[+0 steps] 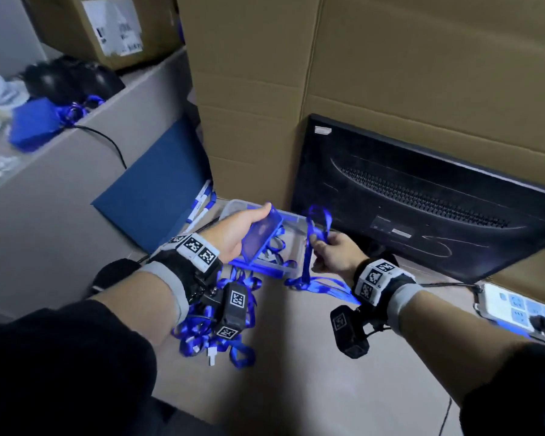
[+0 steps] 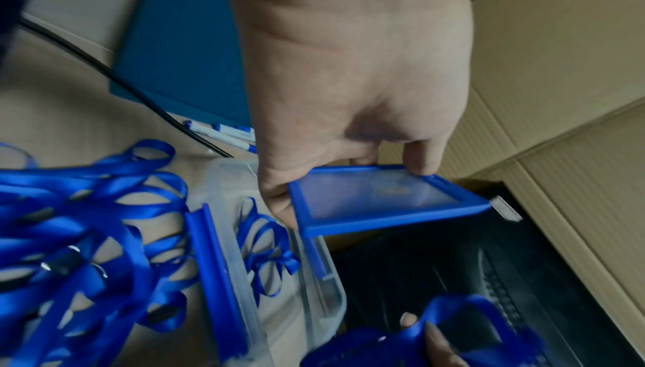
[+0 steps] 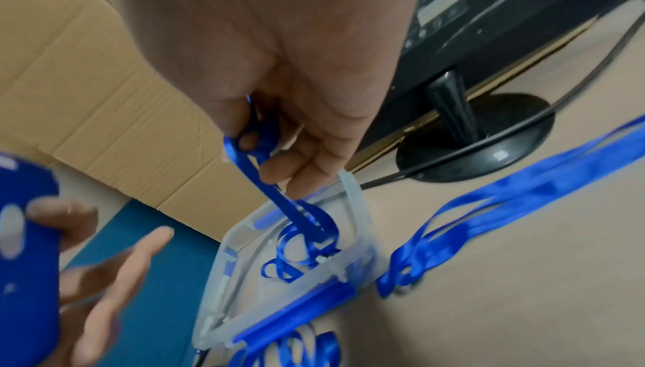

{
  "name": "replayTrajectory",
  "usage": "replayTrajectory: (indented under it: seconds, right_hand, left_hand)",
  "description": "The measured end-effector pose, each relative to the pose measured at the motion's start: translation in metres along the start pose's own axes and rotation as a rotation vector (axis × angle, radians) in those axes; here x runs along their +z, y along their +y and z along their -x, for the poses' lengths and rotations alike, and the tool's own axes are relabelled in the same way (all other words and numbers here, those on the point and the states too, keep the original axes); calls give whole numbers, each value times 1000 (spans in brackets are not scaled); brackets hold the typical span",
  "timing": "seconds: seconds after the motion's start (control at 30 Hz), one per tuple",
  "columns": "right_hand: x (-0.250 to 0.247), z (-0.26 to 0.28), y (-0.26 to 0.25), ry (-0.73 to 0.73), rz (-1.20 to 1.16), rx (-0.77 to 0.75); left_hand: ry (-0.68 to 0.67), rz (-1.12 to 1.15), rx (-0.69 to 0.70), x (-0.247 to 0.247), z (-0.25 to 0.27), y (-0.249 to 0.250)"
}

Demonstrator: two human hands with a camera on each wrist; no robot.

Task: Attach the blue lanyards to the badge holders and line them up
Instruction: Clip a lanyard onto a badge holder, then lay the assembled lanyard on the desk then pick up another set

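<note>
Cardboard boxes point(image 1: 390, 58) wall off the desk. Left hand point(image 1: 233, 229) grips a badge holder point(image 1: 261, 236) over the clear tub point(image 1: 291, 218), fingers mostly hidden behind it. Right hand point(image 1: 335, 251) pinches a blue lanyard point(image 1: 309, 247), clip lost in blur.

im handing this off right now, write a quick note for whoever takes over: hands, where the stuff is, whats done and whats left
Left hand: holds a blue badge holder by its edges above the clear plastic box.
Right hand: pinches a blue lanyard that trails down into the box.
Loose lanyard pile lies on the desk under the left wrist; a few more lanyards lie by the right wrist.
Done: no lanyard visibly attached, no lined-up badges in view.
Left: attach the held lanyard to this holder, set it down, repeat for the rest, line them up.
</note>
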State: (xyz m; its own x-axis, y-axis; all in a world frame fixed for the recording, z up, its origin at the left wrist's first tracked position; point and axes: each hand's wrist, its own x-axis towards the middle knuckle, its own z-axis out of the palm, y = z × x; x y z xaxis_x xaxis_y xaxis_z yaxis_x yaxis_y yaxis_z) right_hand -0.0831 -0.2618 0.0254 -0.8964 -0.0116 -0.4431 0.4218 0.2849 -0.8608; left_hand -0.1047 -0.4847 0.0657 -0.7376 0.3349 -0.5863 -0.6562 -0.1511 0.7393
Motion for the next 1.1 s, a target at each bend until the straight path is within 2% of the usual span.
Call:
replayTrajectory:
  seconds: [0.13, 0.33, 0.47, 0.63, 0.77, 0.9, 1.1]
  right_hand:
    - [23, -27, -14, 97, -184, -11]
    - [49, -52, -16, 1, -263, 29]
    - [58, -53, -13, -25, -347, 80]
    - [58, -46, -5, -51, -249, 126]
    - [61, -32, 4, -214, -20, 206]
    - [77, -13, 27, -339, 154, 243]
    - [99, 13, 52, -439, 242, 251]
  left_hand:
    - [212, -66, 59, -39, 0, -7]
    - [338, -144, -89, -78, -6, -32]
    - [331, -147, -259, -83, -4, -50]
    - [368, -217, -354, -92, 5, -74]
    - [331, -180, -468, -104, 22, -100]
    - [262, -154, -459, -114, 43, -134]
    - [232, -214, -449, -115, 74, -186]
